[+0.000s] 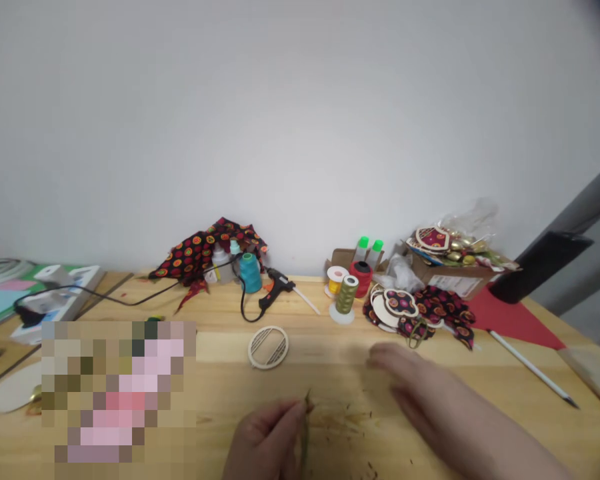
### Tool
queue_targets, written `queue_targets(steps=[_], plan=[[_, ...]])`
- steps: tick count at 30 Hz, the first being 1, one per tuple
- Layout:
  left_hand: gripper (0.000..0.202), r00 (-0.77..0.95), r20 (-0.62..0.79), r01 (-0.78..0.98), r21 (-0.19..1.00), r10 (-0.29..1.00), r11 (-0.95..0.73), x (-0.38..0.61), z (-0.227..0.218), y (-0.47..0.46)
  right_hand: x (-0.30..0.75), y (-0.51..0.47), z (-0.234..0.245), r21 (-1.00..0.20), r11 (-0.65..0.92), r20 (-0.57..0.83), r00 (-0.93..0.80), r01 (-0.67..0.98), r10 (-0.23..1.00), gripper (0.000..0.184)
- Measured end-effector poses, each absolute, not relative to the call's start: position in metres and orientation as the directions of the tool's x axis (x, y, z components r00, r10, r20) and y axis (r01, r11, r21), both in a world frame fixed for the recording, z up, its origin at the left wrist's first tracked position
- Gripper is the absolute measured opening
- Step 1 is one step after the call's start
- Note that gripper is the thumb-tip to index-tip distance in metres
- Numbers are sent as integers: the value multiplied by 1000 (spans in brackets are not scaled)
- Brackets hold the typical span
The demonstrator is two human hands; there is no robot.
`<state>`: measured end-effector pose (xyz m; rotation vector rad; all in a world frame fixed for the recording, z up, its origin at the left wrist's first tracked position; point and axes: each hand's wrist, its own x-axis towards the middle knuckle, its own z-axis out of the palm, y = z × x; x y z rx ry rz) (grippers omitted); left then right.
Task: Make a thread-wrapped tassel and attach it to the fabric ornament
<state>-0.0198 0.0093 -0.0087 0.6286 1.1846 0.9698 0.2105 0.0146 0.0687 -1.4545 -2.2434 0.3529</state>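
Observation:
My left hand [267, 443] is closed at the bottom centre, its thumb and forefinger pinching a thin olive-green cord [305, 443]. One end of the cord sticks up past the fingertips and the rest hangs below. To the right, my right hand [413, 387] is raised over the table, blurred by motion, with its fingers stretched out and nothing visible in them. Beyond my left hand a round wooden frame [251, 348] with slatted sides lies flat. Small dark scraps [370, 467] are scattered between the hands. An olive thread spool [347, 297] stands farther back.
A black glue gun [277, 290] with a cable lies behind the frame, beside a teal thread cone [251, 275]. Patterned fabric [190, 257] is heaped at the back left. Right of the spools stand a cardboard box [447, 277], decorated wooden pieces [400, 302] and a white pencil [530, 367].

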Motion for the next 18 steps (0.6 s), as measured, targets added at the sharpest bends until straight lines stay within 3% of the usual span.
queue_targets(steps=[2,4,7,12,15,18], plan=[[45,58,-452,-320,836,890,445,-20,-4,9,210,0,55,-467,393,-27,-457,792,889,49],[44,52,-463,-333,827,885,453,-18,-2,8,206,-5,48,-519,346,-90,-453,782,887,42],[42,61,-466,-346,820,883,456,-15,0,6,193,-1,48,-590,266,-36,-354,763,935,18],[37,100,-459,-317,826,883,466,-13,-2,3,178,5,45,-635,228,100,-214,739,972,27],[35,89,-464,-320,825,881,466,-13,-2,4,187,1,35,-571,204,92,-185,795,978,28],[34,73,-462,-323,827,884,460,-12,-5,4,214,-7,19,-409,134,74,-114,903,991,26]])
